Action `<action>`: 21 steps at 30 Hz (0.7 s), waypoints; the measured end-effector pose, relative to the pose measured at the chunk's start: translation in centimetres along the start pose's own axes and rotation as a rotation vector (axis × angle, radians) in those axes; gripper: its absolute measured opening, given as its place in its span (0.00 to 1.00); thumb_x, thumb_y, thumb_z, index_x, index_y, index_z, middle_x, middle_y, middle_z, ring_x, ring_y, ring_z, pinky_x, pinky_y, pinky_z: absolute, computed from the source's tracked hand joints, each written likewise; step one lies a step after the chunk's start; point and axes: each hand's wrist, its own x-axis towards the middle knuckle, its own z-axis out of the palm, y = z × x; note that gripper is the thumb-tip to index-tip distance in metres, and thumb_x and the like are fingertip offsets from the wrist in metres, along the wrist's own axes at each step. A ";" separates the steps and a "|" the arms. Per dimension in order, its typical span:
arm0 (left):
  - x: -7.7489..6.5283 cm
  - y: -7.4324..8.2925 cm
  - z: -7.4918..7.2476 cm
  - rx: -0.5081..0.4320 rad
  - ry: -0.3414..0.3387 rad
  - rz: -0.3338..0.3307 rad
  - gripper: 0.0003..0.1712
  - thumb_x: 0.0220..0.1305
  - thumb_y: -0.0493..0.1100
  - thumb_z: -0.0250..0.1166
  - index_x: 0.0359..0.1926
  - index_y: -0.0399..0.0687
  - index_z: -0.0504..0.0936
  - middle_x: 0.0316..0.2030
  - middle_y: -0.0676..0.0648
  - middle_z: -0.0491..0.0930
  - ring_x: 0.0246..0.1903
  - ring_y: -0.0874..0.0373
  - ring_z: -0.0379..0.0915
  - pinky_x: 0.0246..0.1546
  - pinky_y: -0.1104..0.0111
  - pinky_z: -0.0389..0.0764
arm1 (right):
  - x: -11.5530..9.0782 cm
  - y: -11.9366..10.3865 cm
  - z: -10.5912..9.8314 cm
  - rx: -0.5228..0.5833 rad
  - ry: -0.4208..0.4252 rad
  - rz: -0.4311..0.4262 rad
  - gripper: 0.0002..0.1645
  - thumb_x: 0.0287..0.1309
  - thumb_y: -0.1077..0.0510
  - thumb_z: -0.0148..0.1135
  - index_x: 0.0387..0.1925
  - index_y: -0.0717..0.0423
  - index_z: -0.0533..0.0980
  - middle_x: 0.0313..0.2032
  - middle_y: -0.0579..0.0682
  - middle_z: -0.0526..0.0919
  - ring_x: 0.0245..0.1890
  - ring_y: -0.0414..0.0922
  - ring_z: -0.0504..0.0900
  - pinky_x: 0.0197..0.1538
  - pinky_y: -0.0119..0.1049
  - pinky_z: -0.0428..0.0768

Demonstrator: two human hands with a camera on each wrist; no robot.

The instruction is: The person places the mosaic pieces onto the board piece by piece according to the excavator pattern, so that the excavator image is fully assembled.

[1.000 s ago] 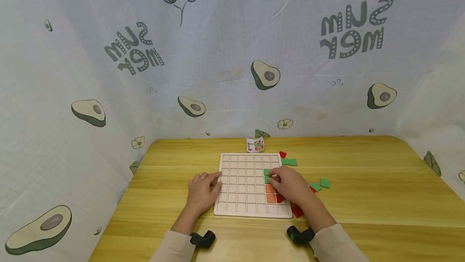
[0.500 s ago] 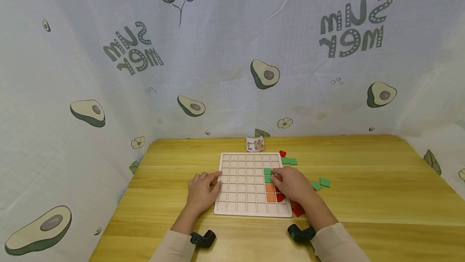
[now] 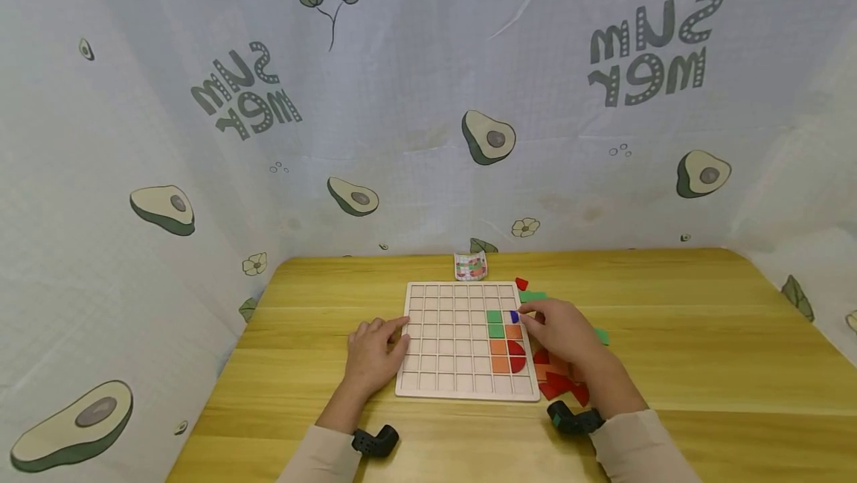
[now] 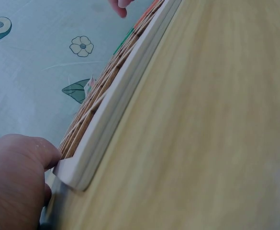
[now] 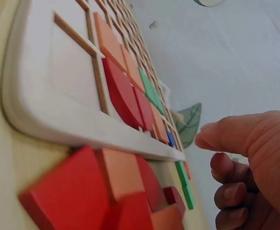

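A white wooden grid board (image 3: 445, 386) lies on the table. My left hand (image 3: 371, 356) rests at its left edge, index finger and thumb touching the rim; the left wrist view shows the thumb (image 4: 39, 151) at a board corner. Over the right edge hovers my right hand (image 3: 559, 330), holding nothing, its fingertips beside a small blue piece (image 3: 514, 317) in the rightmost column. Below that piece sit an orange square (image 3: 513, 332) and two red rounded pieces (image 3: 517, 364). One column left are two green squares (image 3: 495, 330) above two orange squares (image 3: 499, 365).
Right of the board, loose red (image 3: 557, 384) and orange pieces lie in a pile, partly hidden by my right arm. Green tiles (image 3: 532, 295) and a red piece (image 3: 521, 284) are near the far right corner. A small pattern card (image 3: 470, 266) stands behind the board.
My right hand has moved right, off the cells it covered, uncovering the blue piece and the orange square beneath it. The left hand and the board have stayed put.
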 end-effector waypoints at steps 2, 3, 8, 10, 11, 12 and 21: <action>0.0 0.0 0.0 -0.001 0.002 0.001 0.19 0.68 0.49 0.65 0.59 0.58 0.86 0.29 0.56 0.76 0.32 0.62 0.60 0.40 0.63 0.58 | -0.1 0.3 -0.5 0.015 -0.008 0.008 0.19 0.69 0.53 0.63 0.56 0.56 0.82 0.32 0.50 0.81 0.32 0.46 0.73 0.36 0.39 0.73; 0.0 0.0 0.1 -0.003 0.002 0.001 0.19 0.68 0.49 0.65 0.59 0.58 0.86 0.29 0.56 0.76 0.32 0.62 0.60 0.40 0.63 0.58 | -0.1 0.5 -0.7 0.027 -0.011 0.015 0.19 0.69 0.53 0.62 0.56 0.57 0.82 0.33 0.50 0.81 0.33 0.46 0.74 0.36 0.39 0.73; 0.1 -0.1 0.3 -0.001 -0.003 0.004 0.19 0.68 0.49 0.65 0.59 0.59 0.86 0.29 0.56 0.76 0.32 0.62 0.60 0.41 0.63 0.59 | -0.6 2.1 -1.9 0.091 -0.022 0.042 0.20 0.71 0.52 0.60 0.57 0.59 0.81 0.33 0.51 0.79 0.32 0.46 0.73 0.34 0.38 0.73; 0.1 -0.1 0.3 0.004 -0.008 0.008 0.19 0.68 0.49 0.65 0.59 0.59 0.85 0.29 0.56 0.76 0.32 0.62 0.60 0.40 0.63 0.59 | -0.9 2.8 -2.4 0.103 -0.023 0.063 0.20 0.70 0.52 0.61 0.57 0.58 0.80 0.34 0.52 0.78 0.34 0.47 0.73 0.34 0.37 0.73; 0.1 -0.1 0.3 0.006 -0.010 0.010 0.19 0.68 0.49 0.65 0.59 0.59 0.85 0.30 0.56 0.76 0.32 0.62 0.61 0.40 0.63 0.59 | -1.1 3.1 -2.6 0.107 -0.027 0.072 0.20 0.70 0.52 0.61 0.56 0.58 0.80 0.35 0.52 0.78 0.34 0.47 0.73 0.34 0.37 0.74; 0.1 -0.1 0.2 0.009 -0.010 0.009 0.19 0.68 0.50 0.65 0.59 0.58 0.85 0.30 0.56 0.76 0.32 0.62 0.61 0.40 0.63 0.59 | -1.2 3.5 -2.8 0.109 -0.034 0.081 0.19 0.70 0.52 0.61 0.56 0.58 0.80 0.35 0.53 0.78 0.35 0.48 0.74 0.35 0.38 0.74; 0.1 0.0 -0.1 -0.002 -0.019 -0.002 0.20 0.69 0.49 0.64 0.59 0.57 0.85 0.30 0.56 0.75 0.32 0.61 0.60 0.41 0.62 0.59 | -1.3 4.3 -2.4 0.064 -0.107 0.103 0.18 0.65 0.53 0.65 0.52 0.59 0.81 0.30 0.51 0.75 0.31 0.46 0.72 0.33 0.37 0.71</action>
